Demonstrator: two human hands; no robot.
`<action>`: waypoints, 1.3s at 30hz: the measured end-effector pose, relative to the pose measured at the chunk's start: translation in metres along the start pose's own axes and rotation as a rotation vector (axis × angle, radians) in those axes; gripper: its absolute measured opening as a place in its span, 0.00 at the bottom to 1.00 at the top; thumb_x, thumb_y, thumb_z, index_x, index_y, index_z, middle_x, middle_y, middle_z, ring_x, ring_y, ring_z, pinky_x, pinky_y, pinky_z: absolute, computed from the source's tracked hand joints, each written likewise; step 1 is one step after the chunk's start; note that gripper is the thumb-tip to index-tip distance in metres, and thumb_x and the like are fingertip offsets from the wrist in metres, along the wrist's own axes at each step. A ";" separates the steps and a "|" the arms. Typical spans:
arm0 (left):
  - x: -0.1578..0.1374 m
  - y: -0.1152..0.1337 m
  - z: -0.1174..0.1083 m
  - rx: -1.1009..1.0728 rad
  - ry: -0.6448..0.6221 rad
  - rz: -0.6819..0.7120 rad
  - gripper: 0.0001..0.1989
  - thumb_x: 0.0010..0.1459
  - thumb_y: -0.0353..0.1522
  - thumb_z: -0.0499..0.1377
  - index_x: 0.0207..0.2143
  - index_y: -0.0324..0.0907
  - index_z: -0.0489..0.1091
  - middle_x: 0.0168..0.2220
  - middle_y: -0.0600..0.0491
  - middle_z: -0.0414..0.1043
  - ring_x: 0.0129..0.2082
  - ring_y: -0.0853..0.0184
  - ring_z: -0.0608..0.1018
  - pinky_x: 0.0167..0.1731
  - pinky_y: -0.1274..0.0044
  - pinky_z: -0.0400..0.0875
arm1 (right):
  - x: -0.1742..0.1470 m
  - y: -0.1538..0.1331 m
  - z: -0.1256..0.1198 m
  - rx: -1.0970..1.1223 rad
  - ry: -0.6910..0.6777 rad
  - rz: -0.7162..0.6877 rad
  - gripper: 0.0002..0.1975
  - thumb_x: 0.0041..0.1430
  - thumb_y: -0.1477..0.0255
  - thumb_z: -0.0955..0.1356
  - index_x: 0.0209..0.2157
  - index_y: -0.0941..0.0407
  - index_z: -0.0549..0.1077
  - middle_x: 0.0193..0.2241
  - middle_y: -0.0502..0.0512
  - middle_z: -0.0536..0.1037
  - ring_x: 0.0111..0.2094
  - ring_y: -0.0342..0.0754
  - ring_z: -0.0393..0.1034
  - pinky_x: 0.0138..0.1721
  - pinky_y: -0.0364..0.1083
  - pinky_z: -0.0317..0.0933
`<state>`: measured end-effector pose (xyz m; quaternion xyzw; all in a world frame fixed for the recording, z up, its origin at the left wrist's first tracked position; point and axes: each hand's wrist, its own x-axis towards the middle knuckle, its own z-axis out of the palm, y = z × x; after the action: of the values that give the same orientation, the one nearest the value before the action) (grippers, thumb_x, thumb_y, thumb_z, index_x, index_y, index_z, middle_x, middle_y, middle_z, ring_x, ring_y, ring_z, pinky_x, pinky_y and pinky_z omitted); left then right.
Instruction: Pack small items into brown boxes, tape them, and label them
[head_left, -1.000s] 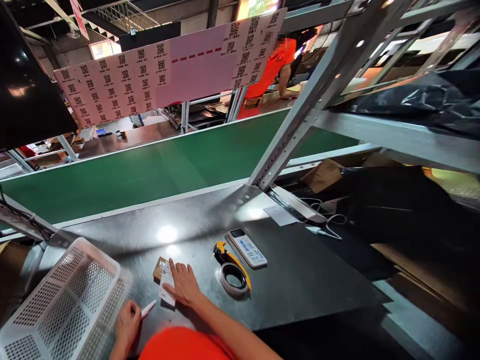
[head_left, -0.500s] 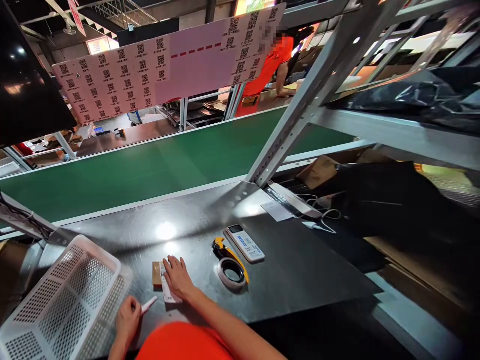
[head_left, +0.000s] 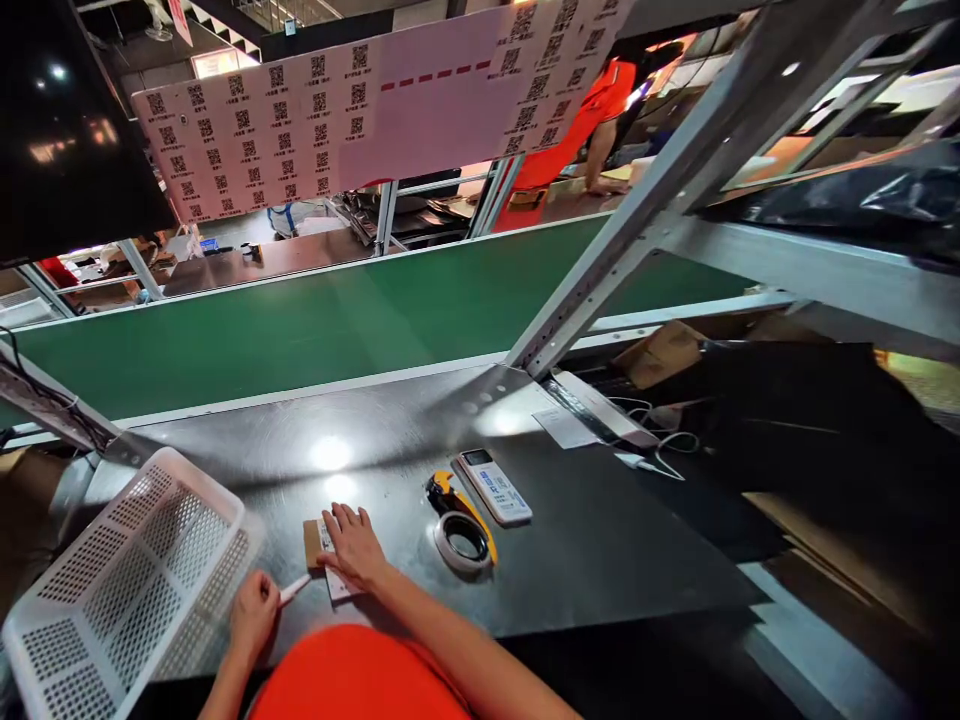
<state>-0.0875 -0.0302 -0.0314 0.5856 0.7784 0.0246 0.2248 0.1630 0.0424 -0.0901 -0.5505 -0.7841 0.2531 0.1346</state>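
Observation:
My right hand lies with its fingers spread over a small brown cardboard box on the metal table. Under the palm, a white printed label covers part of the box and reaches past its near side. My left hand is closed beside the white basket, with a slim white strip sticking out of it towards the box. Whether the strip is paper or something stiffer I cannot tell. To the right of my right hand lies a yellow and black tape dispenser with a roll of tape.
A white perforated plastic basket stands at the left. A handheld device or phone lies beyond the tape. Behind the table runs a green conveyor belt, under a pink board of printed codes. A metal post rises at the right.
My right thumb now reaches out to the left over the box's edge, with the hand still on the label. My left hand keeps the white strip. The view has shifted slightly.

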 end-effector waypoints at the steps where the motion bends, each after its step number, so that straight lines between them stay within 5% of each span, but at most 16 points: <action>1: -0.001 0.001 -0.001 0.002 0.003 -0.001 0.11 0.67 0.34 0.53 0.29 0.45 0.67 0.29 0.54 0.75 0.33 0.63 0.77 0.35 0.74 0.62 | -0.001 0.002 -0.001 -0.010 -0.022 -0.032 0.43 0.65 0.44 0.69 0.72 0.55 0.63 0.72 0.71 0.64 0.71 0.68 0.60 0.70 0.68 0.51; 10: -0.004 -0.004 0.003 -0.002 0.026 -0.006 0.12 0.67 0.35 0.52 0.29 0.45 0.68 0.30 0.54 0.76 0.33 0.63 0.77 0.35 0.74 0.61 | -0.003 0.011 -0.012 -0.095 -0.165 -0.180 0.60 0.55 0.43 0.75 0.77 0.59 0.50 0.76 0.78 0.53 0.68 0.74 0.62 0.66 0.70 0.56; 21: -0.005 -0.010 0.010 -0.011 0.061 -0.001 0.11 0.66 0.34 0.53 0.29 0.45 0.68 0.29 0.54 0.74 0.32 0.64 0.76 0.34 0.74 0.59 | -0.010 0.000 -0.028 -0.035 -0.194 -0.115 0.54 0.58 0.52 0.75 0.76 0.61 0.52 0.74 0.81 0.56 0.71 0.74 0.57 0.67 0.70 0.53; 26: -0.004 -0.012 0.010 -0.011 0.055 0.002 0.11 0.66 0.34 0.54 0.29 0.45 0.68 0.29 0.55 0.74 0.32 0.64 0.77 0.35 0.74 0.60 | -0.012 0.015 -0.040 0.038 -0.249 -0.131 0.56 0.54 0.55 0.77 0.76 0.60 0.53 0.67 0.77 0.69 0.64 0.71 0.66 0.64 0.65 0.59; 30: -0.004 -0.012 0.008 0.000 0.032 -0.009 0.11 0.67 0.35 0.53 0.30 0.45 0.69 0.29 0.54 0.75 0.32 0.64 0.77 0.33 0.74 0.60 | -0.013 0.021 -0.048 0.093 -0.276 -0.117 0.54 0.55 0.50 0.75 0.74 0.59 0.57 0.66 0.76 0.69 0.61 0.68 0.70 0.60 0.61 0.64; 36: -0.001 -0.009 0.005 0.031 0.004 -0.006 0.12 0.67 0.35 0.53 0.30 0.45 0.68 0.30 0.54 0.75 0.33 0.63 0.77 0.34 0.74 0.59 | -0.013 0.019 -0.054 0.102 -0.232 -0.126 0.43 0.63 0.48 0.70 0.72 0.56 0.64 0.70 0.72 0.67 0.72 0.72 0.56 0.72 0.70 0.45; 39: 0.000 -0.007 0.003 0.040 -0.004 -0.004 0.12 0.67 0.35 0.53 0.30 0.45 0.68 0.29 0.54 0.76 0.32 0.64 0.77 0.34 0.74 0.59 | -0.012 0.018 -0.052 0.092 -0.211 -0.132 0.42 0.64 0.50 0.69 0.72 0.58 0.63 0.72 0.73 0.65 0.73 0.71 0.55 0.72 0.69 0.48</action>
<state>-0.0927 -0.0334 -0.0361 0.5885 0.7794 0.0074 0.2149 0.2070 0.0492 -0.0557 -0.4611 -0.8160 0.3360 0.0929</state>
